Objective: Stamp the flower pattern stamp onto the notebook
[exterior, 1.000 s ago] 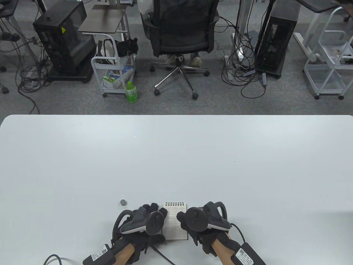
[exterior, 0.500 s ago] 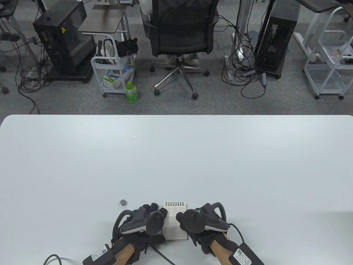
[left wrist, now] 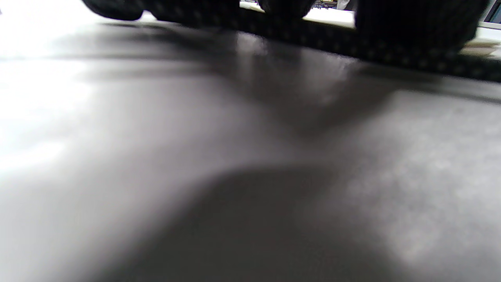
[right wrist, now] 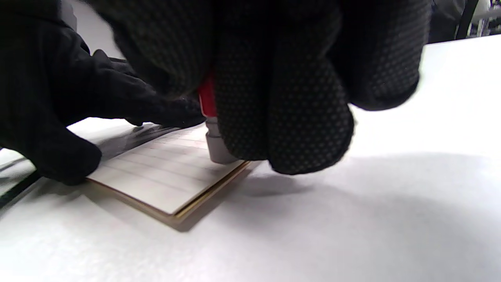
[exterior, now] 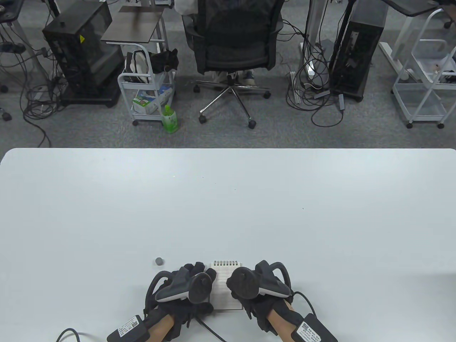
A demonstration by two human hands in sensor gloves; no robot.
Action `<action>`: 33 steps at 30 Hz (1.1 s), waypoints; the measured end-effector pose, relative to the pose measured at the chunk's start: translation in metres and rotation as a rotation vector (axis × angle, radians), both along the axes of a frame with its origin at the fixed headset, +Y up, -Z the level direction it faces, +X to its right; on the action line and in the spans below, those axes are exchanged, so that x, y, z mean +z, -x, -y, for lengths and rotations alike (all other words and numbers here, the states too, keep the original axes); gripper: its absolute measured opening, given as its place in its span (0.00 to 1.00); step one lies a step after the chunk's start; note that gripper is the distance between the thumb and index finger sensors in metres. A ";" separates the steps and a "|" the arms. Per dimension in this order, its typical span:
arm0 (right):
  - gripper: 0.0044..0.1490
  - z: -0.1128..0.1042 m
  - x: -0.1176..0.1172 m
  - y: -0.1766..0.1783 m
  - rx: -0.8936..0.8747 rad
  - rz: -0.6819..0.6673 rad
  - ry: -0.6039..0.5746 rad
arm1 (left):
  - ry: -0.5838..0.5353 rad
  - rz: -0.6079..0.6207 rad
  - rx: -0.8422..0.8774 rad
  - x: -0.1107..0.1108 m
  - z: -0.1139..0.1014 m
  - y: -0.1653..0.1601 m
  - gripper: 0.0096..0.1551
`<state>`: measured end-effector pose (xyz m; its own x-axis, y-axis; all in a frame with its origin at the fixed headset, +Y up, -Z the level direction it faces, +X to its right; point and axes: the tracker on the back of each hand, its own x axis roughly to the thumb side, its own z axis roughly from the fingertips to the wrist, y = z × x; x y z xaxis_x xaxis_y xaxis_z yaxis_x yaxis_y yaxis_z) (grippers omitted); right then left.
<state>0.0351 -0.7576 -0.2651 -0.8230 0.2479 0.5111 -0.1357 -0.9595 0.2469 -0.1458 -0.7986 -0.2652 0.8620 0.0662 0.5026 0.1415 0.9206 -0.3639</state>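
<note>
A small spiral notebook [exterior: 225, 283] lies open on the white table near its front edge; its lined page also shows in the right wrist view [right wrist: 164, 172]. My right hand [exterior: 249, 285] grips a stamp with a red body and grey foot [right wrist: 213, 137], upright, its foot down on the page near the right edge. My left hand [exterior: 192, 285] rests flat on the notebook's left side; its fingers [right wrist: 58, 117] press the page. The left wrist view shows only blurred table and dark fingers [left wrist: 411, 27].
A small grey cap [exterior: 159, 261] stands on the table [exterior: 228, 206] just left of my left hand. Beyond the table's far edge are an office chair [exterior: 233, 39], carts and cables on the floor.
My right hand has shifted slightly left and further over the notebook. My left hand has not moved.
</note>
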 end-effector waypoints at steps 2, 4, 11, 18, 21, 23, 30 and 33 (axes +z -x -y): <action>0.27 0.000 0.000 0.000 0.005 -0.002 0.000 | 0.000 0.000 0.000 0.000 0.000 0.000 0.55; 0.26 0.001 0.000 0.001 0.008 -0.004 -0.003 | -0.001 0.002 -0.002 0.000 0.000 0.000 0.55; 0.26 0.002 0.001 0.002 0.011 -0.005 -0.018 | -0.003 0.002 -0.002 0.000 0.000 -0.001 0.55; 0.26 0.002 0.004 0.004 0.022 0.009 -0.033 | -0.004 0.000 -0.004 0.000 0.000 -0.001 0.55; 0.26 0.003 0.003 0.003 0.010 0.015 -0.023 | -0.003 0.000 -0.003 0.000 0.000 -0.001 0.55; 0.26 0.003 0.003 0.002 0.017 0.021 -0.014 | -0.002 0.000 -0.002 0.000 0.000 -0.001 0.55; 0.26 0.001 0.002 0.001 0.006 0.053 -0.024 | -0.001 -0.002 -0.002 0.000 0.000 -0.001 0.55; 0.26 -0.002 0.005 0.002 0.022 0.051 -0.055 | -0.001 -0.003 -0.001 0.000 0.000 -0.001 0.55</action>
<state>0.0329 -0.7558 -0.2605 -0.8531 0.2025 0.4809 -0.1256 -0.9742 0.1873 -0.1452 -0.7989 -0.2650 0.8638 0.0649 0.4997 0.1410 0.9209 -0.3633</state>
